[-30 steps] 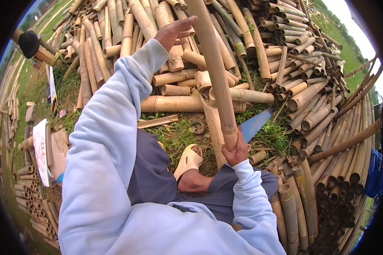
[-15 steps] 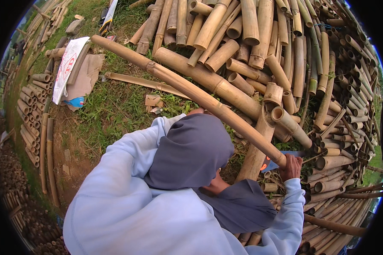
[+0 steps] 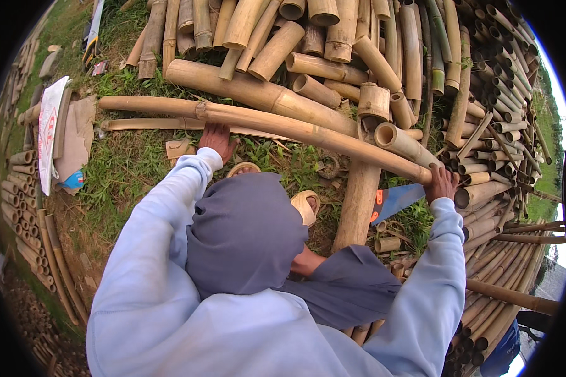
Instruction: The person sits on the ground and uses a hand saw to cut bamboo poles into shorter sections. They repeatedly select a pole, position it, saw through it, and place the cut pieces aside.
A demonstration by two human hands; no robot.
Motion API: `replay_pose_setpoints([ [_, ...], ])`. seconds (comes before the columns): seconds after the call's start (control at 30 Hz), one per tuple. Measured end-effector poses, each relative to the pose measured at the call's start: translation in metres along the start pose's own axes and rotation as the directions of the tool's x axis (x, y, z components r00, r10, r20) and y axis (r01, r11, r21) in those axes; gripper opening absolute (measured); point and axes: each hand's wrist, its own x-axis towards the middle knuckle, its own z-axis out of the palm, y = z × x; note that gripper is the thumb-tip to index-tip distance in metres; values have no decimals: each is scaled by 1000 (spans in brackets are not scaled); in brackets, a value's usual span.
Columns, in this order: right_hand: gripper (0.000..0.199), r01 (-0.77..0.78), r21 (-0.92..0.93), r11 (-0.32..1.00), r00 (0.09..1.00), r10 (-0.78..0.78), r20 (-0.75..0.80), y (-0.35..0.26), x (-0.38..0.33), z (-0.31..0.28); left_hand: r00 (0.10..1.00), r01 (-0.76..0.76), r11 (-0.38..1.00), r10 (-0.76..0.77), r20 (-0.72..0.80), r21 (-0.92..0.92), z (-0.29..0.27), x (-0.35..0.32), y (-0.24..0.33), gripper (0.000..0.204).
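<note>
A long bamboo pole (image 3: 308, 133) lies across in front of me, slanting down to the right. My right hand (image 3: 442, 183) is closed around its right end. At the pole's near side, toward the left, is my left hand (image 3: 217, 143), its fingers reaching beneath the pole and their tips hidden. Below the pole's right part, a thick bamboo log (image 3: 356, 207) runs toward me. A handsaw (image 3: 397, 202) with a blue blade and orange marks rests beside that log, close to my right hand.
A large bamboo log (image 3: 258, 91) lies just beyond the pole, before a heap of cut bamboo pieces (image 3: 277, 50). Stacked bamboo (image 3: 490, 163) rises at the right. A split bamboo strip (image 3: 151, 124), a white sack (image 3: 50, 135) and cardboard (image 3: 77, 138) lie leftward.
The pole's left end has swung nearer to me, and the pole now lies flatter across the view. My left hand, mostly hidden before, has come out to the left beneath it. My right hand keeps its grip.
</note>
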Motion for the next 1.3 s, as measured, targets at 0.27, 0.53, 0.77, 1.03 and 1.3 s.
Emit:
replay_pose_setpoints([
  [0.27, 92, -22, 85, 996, 999, 19, 37, -20, -12, -4, 961, -231, 973, 229, -153, 5, 8, -21, -26, 54],
  [0.53, 111, 139, 183, 973, 966, -92, -241, -72, -35, -25, 932, -258, 965, 262, 250, -48, -14, -53, -20, 50],
  [0.77, 80, 125, 259, 958, 991, -107, -84, -103, -18, -36, 920, -391, 920, 391, 19, 0, -38, -66, -38, 29],
  [1.03, 75, 501, 519, 693, 854, -299, -426, -196, -32, -83, 752, -541, 822, 567, -336, 179, -88, -72, -64, 15],
  [1.3, 78, 624, 613, 485, 778, -456, -431, -352, 9, -51, 899, -414, 910, 406, -164, -16, -107, -32, -135, 30],
])
